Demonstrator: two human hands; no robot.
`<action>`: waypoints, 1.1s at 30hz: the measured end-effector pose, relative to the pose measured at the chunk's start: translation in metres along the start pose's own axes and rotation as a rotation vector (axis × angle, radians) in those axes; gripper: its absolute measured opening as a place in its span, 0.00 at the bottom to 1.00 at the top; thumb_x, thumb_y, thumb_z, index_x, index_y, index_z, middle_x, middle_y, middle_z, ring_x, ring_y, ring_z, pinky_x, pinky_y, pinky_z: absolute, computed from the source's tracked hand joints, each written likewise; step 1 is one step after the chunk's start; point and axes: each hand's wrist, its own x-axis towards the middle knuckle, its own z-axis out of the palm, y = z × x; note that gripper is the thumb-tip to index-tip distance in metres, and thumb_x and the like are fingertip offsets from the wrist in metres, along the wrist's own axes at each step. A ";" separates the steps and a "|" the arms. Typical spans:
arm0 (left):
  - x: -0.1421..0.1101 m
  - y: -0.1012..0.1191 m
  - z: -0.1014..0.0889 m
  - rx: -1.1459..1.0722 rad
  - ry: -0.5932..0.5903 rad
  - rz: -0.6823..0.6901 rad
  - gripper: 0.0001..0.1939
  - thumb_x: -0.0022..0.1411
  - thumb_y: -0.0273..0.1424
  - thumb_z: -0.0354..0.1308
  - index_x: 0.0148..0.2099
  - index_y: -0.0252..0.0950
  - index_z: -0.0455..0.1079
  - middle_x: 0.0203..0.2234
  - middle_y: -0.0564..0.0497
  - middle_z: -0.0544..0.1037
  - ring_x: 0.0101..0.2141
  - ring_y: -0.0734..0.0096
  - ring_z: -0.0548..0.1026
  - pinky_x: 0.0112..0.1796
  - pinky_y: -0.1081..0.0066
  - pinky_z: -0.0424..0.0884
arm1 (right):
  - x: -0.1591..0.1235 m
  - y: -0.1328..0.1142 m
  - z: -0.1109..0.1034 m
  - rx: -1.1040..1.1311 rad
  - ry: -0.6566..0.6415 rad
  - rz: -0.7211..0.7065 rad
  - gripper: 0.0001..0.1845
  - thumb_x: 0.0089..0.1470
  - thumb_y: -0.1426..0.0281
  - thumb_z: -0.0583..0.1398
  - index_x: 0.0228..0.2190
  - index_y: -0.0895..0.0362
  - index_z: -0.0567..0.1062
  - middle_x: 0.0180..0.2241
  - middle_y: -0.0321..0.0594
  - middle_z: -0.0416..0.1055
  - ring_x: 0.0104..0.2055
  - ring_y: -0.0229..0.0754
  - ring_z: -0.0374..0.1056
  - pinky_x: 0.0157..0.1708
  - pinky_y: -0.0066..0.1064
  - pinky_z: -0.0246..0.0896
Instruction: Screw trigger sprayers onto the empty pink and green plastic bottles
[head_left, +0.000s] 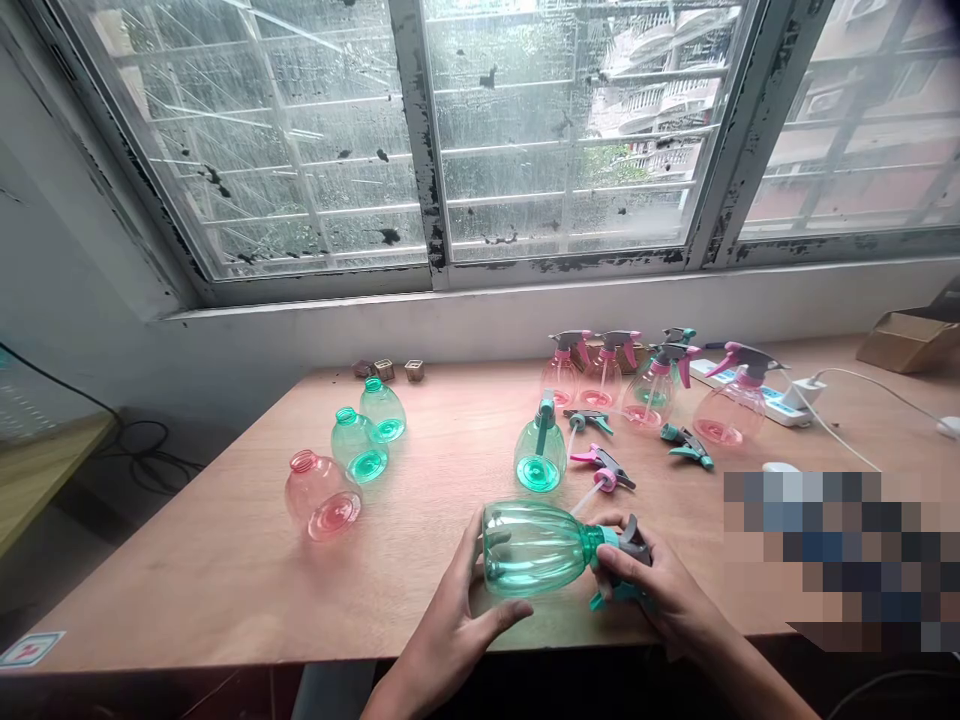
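A green ribbed spray bottle [532,548] lies sideways between my hands, over the table's front edge. My left hand [454,610] cradles its base, the fingers behind and the thumb below. At the neck, my right hand [664,590] is closed around the grey and teal trigger sprayer [634,540], partly hiding it. Just beyond stands another green bottle [540,455] with a sprayer in its mouth. Loose sprayer heads lie nearby: a pink one [606,470], a teal one [589,420] and another teal one [687,447].
To the left stand a pink bottle [322,495] and two green bottles [360,445], all without heads. Several sprayer-topped bottles [600,378] stand at the back right, beside a power strip [784,405] with cables. A cardboard box [911,340] sits at the far right.
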 end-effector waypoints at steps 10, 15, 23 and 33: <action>-0.001 -0.002 0.003 0.075 0.053 0.028 0.56 0.62 0.41 0.69 0.78 0.45 0.35 0.74 0.39 0.54 0.72 0.44 0.52 0.70 0.45 0.45 | -0.001 -0.003 0.003 -0.032 0.005 -0.007 0.24 0.54 0.57 0.73 0.43 0.56 0.72 0.25 0.32 0.76 0.25 0.39 0.72 0.31 0.33 0.70; -0.002 -0.001 0.001 0.076 0.050 0.010 0.52 0.63 0.46 0.67 0.78 0.41 0.40 0.75 0.37 0.50 0.72 0.41 0.52 0.70 0.45 0.47 | -0.003 -0.006 0.006 -0.025 0.016 -0.003 0.25 0.52 0.56 0.74 0.43 0.56 0.72 0.24 0.31 0.75 0.25 0.39 0.71 0.31 0.34 0.71; -0.001 0.006 0.005 0.013 0.009 0.048 0.51 0.66 0.39 0.65 0.78 0.50 0.34 0.74 0.46 0.55 0.72 0.51 0.54 0.70 0.51 0.51 | -0.001 -0.002 0.002 0.005 0.016 -0.004 0.24 0.55 0.57 0.72 0.44 0.55 0.71 0.23 0.31 0.76 0.25 0.38 0.72 0.31 0.32 0.70; 0.000 -0.002 -0.001 0.113 0.017 0.046 0.48 0.65 0.40 0.67 0.77 0.43 0.44 0.75 0.41 0.52 0.73 0.44 0.51 0.71 0.46 0.45 | -0.002 -0.002 0.002 0.033 0.030 -0.018 0.24 0.54 0.57 0.73 0.43 0.56 0.72 0.23 0.31 0.76 0.24 0.38 0.71 0.30 0.30 0.68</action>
